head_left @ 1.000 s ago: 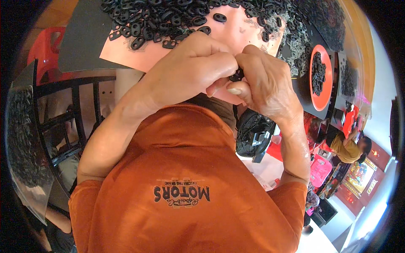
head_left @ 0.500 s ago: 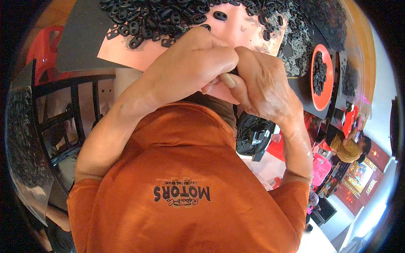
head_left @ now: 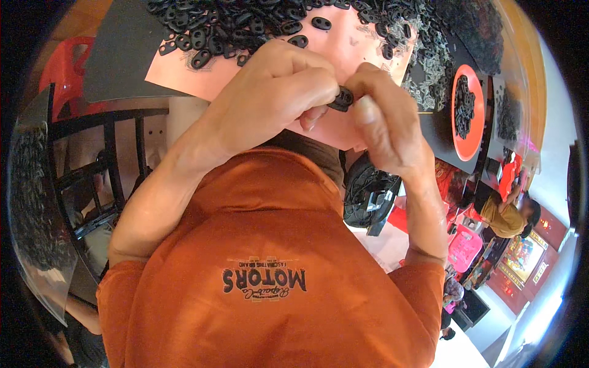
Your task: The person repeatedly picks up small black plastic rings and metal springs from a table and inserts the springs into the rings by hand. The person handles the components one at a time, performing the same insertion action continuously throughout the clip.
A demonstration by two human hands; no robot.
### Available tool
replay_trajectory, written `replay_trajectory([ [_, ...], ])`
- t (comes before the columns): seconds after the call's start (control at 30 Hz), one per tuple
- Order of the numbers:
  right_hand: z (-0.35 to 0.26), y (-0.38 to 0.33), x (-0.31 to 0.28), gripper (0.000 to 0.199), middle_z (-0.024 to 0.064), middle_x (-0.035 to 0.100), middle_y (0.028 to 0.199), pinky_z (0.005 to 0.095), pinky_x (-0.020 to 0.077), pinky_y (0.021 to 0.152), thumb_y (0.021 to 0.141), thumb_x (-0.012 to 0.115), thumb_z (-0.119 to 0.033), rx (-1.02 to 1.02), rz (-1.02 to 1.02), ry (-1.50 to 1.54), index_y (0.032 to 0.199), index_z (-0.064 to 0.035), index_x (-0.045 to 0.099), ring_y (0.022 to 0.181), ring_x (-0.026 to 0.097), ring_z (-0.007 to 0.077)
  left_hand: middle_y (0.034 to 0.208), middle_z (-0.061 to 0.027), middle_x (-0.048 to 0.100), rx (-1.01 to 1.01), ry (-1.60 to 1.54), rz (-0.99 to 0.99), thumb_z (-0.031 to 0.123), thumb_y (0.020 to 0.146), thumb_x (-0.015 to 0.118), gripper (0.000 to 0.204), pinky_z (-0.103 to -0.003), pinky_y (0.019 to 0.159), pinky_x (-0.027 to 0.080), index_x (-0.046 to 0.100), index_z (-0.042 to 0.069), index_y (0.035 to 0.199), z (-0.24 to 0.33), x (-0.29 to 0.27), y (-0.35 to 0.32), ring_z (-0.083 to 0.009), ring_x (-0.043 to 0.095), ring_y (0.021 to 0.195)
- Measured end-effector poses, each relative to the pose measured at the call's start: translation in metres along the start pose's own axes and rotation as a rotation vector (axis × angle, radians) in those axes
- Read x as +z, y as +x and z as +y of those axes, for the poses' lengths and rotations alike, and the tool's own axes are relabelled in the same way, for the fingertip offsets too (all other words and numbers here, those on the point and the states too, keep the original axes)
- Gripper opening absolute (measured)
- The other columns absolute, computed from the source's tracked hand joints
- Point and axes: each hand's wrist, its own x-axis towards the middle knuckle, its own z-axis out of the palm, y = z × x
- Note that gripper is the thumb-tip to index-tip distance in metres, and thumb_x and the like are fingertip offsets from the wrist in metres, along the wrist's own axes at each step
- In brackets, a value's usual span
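A black oval cord lock (head_left: 341,99) with two holes sits between my hands, over the near edge of a pink sheet (head_left: 331,46). My left hand (head_left: 285,92) is closed, its fingers curled, gripping the cord lock at its left end. On the other side my right hand (head_left: 389,119) has its bent fingers at the cord lock's right end, with the thumb drawn in close. Part of the grip is hidden behind the fingers. Beyond my hands lies a heap of similar cord locks (head_left: 227,27), a few of them loose on the sheet.
Small silvery springs (head_left: 432,76) are piled to the right of the sheet. An orange-red plate (head_left: 467,150) holds more black parts. At the left are a red plastic chair (head_left: 58,73) and a black metal frame (head_left: 110,141). Another person (head_left: 506,218) works farther off to the right.
My hands have drawn slightly apart, the right hand shifting to the right. The cord lock, mostly hidden before, now shows between them.
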Motion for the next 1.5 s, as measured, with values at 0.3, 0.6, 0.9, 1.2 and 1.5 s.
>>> replay_trajectory([
  [0.3,-0.013,-0.003,-0.010,0.024,0.0049,0.046,0.065,0.0268,0.0391,0.054,0.094,0.047,-0.020,0.356,-0.026,0.385,0.086,0.0016,0.054,0.061,0.044,0.0124,0.055,0.0025,0.046,0.026,-0.047,-0.047,0.021,0.081,0.050,0.025,-0.020,0.043,0.028,0.052,0.005,0.062,-0.003,0.003,0.000,-0.0031,0.039,0.049],
  [0.6,-0.009,-0.006,-0.003,0.022,0.0036,0.044,0.063,0.0261,0.0373,0.052,0.093,0.050,-0.019,0.369,-0.005,0.444,0.085,0.0012,0.055,0.059,0.041,0.0089,0.057,-0.0008,0.050,-0.024,-0.071,0.016,0.014,0.083,0.047,0.025,-0.024,0.052,0.040,0.054,0.000,0.064,0.008,0.009,0.001,-0.0072,0.048,0.056],
  [0.9,0.000,-0.006,0.001,0.021,0.0193,0.049,0.065,0.0392,0.0389,0.052,0.087,0.053,-0.013,0.232,0.129,0.276,0.075,0.0025,0.047,0.057,0.050,0.0347,0.071,0.0048,0.049,0.005,0.018,0.040,0.015,0.090,0.055,0.017,-0.019,0.054,0.035,0.057,0.000,0.085,0.004,0.015,0.001,-0.0019,0.041,0.064],
  [1.2,0.003,-0.010,0.003,0.013,0.0065,0.049,0.065,0.0262,0.0384,0.050,0.087,0.056,-0.010,0.135,0.213,0.084,0.084,0.0023,0.055,0.055,0.043,0.0093,0.071,0.0056,0.046,0.055,-0.037,0.103,0.003,0.084,0.050,0.005,-0.018,0.053,0.031,0.053,0.002,0.079,-0.002,0.018,-0.001,-0.0010,0.038,0.062],
  [1.5,0.039,-0.067,-0.095,0.023,-0.0011,0.051,0.066,0.0244,0.0386,0.056,0.090,0.055,-0.021,0.660,0.587,-0.279,0.082,0.0001,0.059,0.063,0.044,0.0066,0.063,0.0048,0.043,0.108,0.079,0.044,0.001,0.079,0.050,0.005,-0.020,0.047,0.028,0.051,0.002,0.074,-0.011,0.014,0.000,-0.0016,0.035,0.056],
])
